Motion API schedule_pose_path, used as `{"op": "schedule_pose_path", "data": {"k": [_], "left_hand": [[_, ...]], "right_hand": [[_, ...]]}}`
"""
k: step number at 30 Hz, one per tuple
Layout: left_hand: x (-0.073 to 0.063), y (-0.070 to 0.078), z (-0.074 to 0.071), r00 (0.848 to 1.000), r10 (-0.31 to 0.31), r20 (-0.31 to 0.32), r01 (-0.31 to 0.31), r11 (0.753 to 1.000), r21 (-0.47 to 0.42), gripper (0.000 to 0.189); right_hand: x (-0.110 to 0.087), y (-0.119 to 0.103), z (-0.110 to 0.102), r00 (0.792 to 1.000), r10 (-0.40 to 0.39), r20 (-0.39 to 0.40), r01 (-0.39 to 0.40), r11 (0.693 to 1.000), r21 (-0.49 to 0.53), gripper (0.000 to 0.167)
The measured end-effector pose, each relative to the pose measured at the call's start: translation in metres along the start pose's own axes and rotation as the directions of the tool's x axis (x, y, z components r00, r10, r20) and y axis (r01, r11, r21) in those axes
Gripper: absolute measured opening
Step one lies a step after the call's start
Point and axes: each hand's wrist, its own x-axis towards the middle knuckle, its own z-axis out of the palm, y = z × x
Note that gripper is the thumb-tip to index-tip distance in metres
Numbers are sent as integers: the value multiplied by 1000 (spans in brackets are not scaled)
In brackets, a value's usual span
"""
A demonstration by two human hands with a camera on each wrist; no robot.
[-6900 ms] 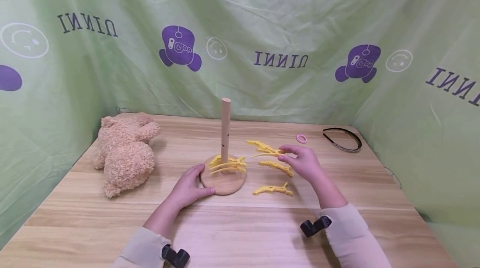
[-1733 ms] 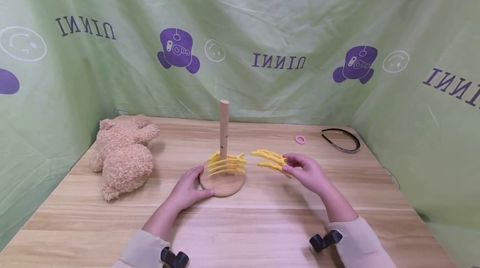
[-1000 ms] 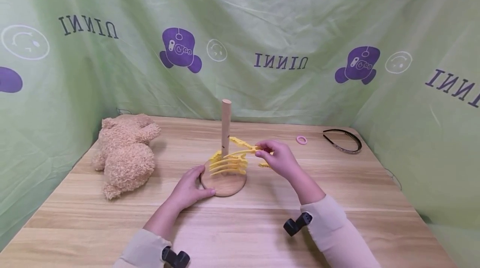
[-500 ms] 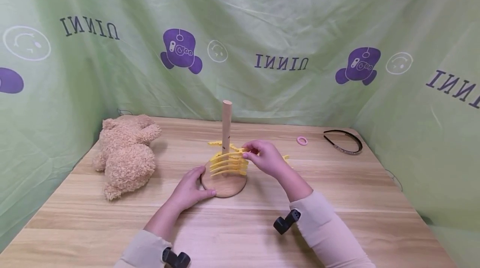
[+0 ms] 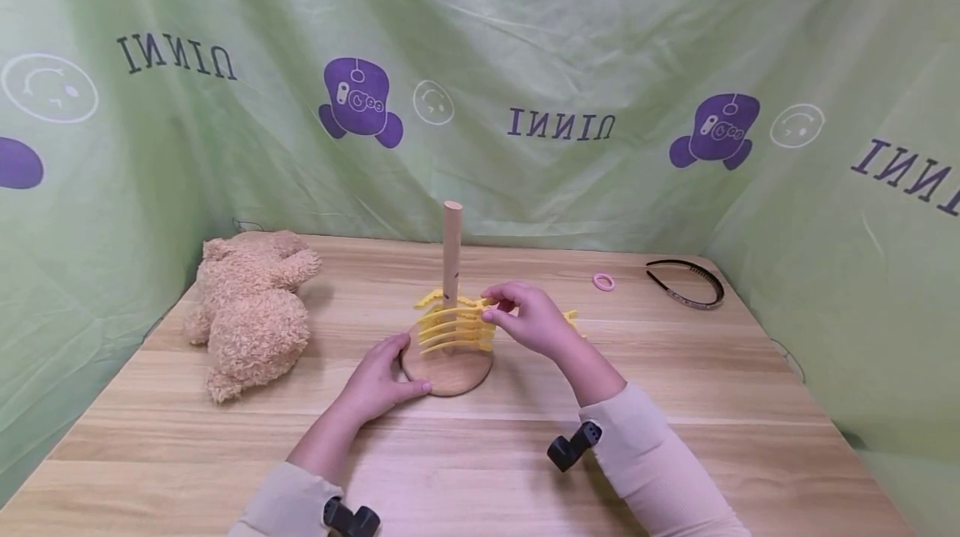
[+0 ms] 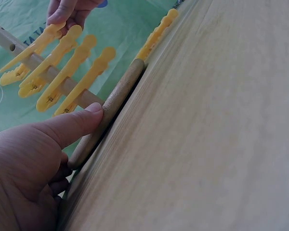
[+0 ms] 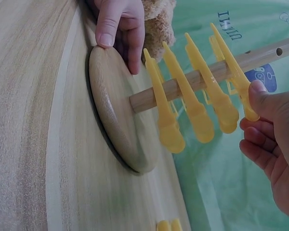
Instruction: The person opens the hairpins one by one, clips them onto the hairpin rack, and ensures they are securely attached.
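A wooden stand (image 5: 448,377) with an upright round post (image 5: 452,245) stands mid-table. Around its disc base's left rim my left hand (image 5: 378,380) keeps a grip, thumb on the near edge. Several yellow hair clips (image 7: 202,126) straddle the post one above another, roughly parallel. My right hand (image 5: 529,322) pinches the tail of the topmost hair clip (image 7: 231,65) between thumb and fingers; that clip's arms lie on either side of the post, the lower ones closer to the base. Another yellow hair clip (image 5: 572,318) lies on the table, partly hidden behind the right hand.
A fluffy tan plush toy (image 5: 258,312) lies at the table's left. Toward the back right are a pink ring (image 5: 603,282) and a black headband (image 5: 697,291). A green printed curtain (image 5: 480,145) surrounds the wooden table (image 5: 465,470).
Over the earlier frames my right hand brings hair clips leftward to the post, where more now sit. The latest has settled slightly lower around it. The left hand stays on the base.
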Motion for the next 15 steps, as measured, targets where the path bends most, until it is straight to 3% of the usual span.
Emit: {"op": "schedule_pose_path", "data": {"k": [6,15], "left_hand": [[0,-2,0,1000,2,-2,-2,1000,4,91],[0,-2,1,1000,-4,3,4,1000,1,92]], "right_hand": [[-2,1,-1,1000,-12,3,12,1000,16,27],[-5,2,-1,999,35,9,-36,998,60,34]]}}
